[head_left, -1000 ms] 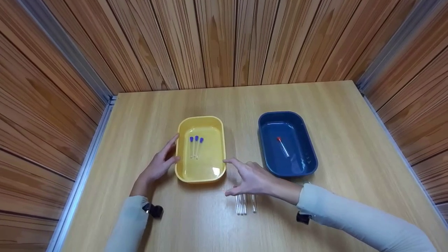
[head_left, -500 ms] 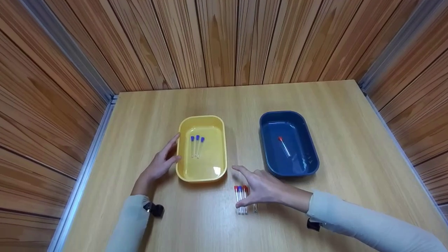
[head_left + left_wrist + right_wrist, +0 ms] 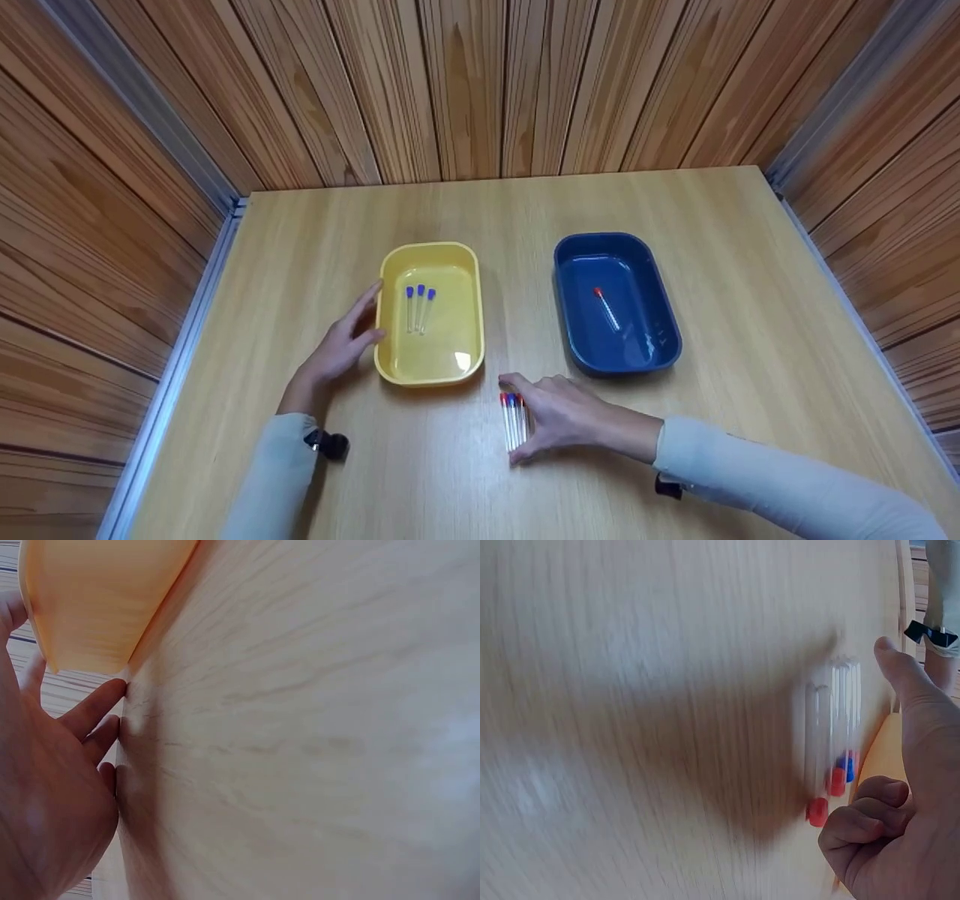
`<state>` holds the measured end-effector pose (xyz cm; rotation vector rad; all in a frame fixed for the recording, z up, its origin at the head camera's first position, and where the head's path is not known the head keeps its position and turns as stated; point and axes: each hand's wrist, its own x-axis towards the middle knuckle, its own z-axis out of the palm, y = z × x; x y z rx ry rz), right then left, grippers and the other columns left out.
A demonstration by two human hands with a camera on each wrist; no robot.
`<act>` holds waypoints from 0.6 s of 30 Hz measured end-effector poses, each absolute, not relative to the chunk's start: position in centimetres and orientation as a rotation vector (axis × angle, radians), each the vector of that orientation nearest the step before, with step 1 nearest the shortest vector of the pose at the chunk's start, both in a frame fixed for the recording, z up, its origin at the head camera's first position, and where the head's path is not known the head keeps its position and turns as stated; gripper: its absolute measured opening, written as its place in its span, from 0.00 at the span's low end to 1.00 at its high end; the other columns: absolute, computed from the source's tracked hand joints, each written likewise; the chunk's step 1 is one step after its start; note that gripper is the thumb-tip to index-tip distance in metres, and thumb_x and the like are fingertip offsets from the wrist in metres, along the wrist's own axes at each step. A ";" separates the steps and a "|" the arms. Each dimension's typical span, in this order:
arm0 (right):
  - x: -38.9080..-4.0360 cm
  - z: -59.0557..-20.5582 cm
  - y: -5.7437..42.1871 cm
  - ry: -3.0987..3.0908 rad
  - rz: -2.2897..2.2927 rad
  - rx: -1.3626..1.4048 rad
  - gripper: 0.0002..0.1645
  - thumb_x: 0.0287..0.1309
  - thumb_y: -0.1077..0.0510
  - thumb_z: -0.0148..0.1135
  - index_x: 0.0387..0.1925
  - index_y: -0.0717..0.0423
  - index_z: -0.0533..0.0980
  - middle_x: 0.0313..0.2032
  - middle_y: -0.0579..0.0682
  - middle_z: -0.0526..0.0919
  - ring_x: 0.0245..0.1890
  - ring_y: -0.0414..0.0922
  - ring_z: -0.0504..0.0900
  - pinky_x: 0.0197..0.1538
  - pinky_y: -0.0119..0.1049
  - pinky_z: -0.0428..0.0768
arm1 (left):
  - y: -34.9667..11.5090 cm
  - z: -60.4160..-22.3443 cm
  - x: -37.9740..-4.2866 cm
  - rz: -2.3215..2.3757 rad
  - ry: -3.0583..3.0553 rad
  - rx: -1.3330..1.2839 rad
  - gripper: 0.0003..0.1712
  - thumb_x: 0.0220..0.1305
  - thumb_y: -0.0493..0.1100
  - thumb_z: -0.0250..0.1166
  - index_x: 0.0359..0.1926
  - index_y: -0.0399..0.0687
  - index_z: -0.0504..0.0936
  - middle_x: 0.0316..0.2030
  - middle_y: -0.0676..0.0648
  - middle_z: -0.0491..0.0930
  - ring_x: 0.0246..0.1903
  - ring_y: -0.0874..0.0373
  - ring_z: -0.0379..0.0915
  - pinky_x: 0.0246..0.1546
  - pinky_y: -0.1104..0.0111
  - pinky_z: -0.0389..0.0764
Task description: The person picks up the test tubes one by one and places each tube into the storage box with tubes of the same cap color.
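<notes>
From the yellow tray (image 3: 431,366), the right hand (image 3: 562,411), thumb and forefinger spread, nothing gripped, is now moved to the tubes (image 3: 513,421) on the counter (image 3: 420,472); the tray's side is touched by the relaxed left hand (image 3: 339,351).

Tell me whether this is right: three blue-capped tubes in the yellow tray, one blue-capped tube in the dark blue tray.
Not quite: the tube in the dark blue tray has a red cap, as the head view shows. The yellow tray does hold three blue-capped tubes.

Wood-plank walls (image 3: 480,90) border the pale table (image 3: 420,457) on 3 sides.
</notes>
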<state>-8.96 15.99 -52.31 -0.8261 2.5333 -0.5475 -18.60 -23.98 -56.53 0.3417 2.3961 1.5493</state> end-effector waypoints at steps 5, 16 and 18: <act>-8.7 -52.8 15.8 2.582 -0.506 -0.852 0.69 0.40 0.27 0.91 0.78 0.53 0.71 0.32 0.45 0.87 0.27 0.37 0.72 0.33 0.35 0.76 | -24.2 -56.5 -18.6 1.545 2.381 0.323 0.46 0.87 0.47 0.61 0.94 0.64 0.48 0.90 0.35 0.58 0.92 0.35 0.46 0.92 0.35 0.43; -8.4 -53.4 16.0 2.652 -0.517 -0.880 0.58 0.39 0.33 0.93 0.67 0.52 0.76 0.32 0.48 0.90 0.26 0.37 0.74 0.30 0.34 0.75 | -24.2 -56.5 -18.8 1.533 2.368 0.299 0.46 0.87 0.45 0.60 0.93 0.69 0.47 0.90 0.37 0.58 0.92 0.37 0.46 0.92 0.34 0.43; -8.4 -53.5 16.0 2.644 -0.528 -0.868 0.56 0.40 0.33 0.93 0.66 0.51 0.76 0.33 0.48 0.90 0.26 0.37 0.75 0.30 0.34 0.75 | -24.2 -56.6 -18.8 1.535 2.364 0.298 0.46 0.86 0.45 0.61 0.93 0.69 0.48 0.90 0.37 0.57 0.92 0.37 0.46 0.92 0.35 0.43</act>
